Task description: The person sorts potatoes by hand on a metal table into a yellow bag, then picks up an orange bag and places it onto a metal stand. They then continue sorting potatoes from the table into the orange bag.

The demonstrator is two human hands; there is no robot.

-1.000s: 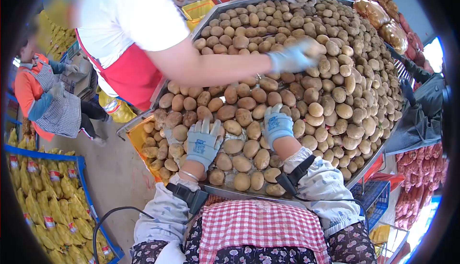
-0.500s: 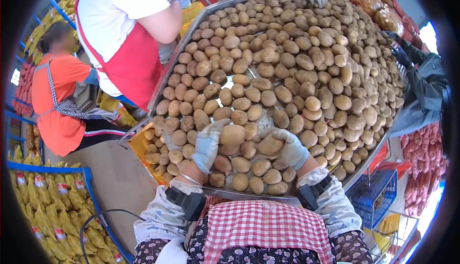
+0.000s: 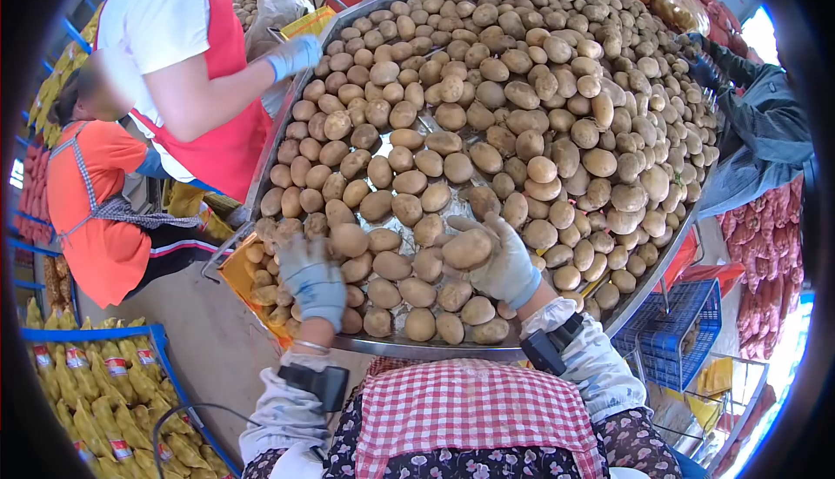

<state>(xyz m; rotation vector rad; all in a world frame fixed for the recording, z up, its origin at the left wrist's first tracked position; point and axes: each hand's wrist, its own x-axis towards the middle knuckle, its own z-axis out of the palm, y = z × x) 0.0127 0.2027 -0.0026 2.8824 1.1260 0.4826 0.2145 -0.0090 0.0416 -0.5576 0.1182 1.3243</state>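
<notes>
- The right hand [image 3: 509, 263] held 1 potato [image 3: 467, 248], fingers curled round it, just above the surface's [image 3: 435, 350] near edge.
- The left hand [image 3: 311, 277] rested on the potato heap [image 3: 522, 122] at the near left corner; whether its fingers gripped anything could not be told.

left hand [image 3: 313, 277]: gloved, palm down, fingers bent forward and downward (back of glove faces the camera, grip hidden) | right hand [image 3: 509, 266]: gloved, palm turned up and inward, fingers curled closed | forearms: sleeved, both extended forward, elbows bent, hands apart
</notes>
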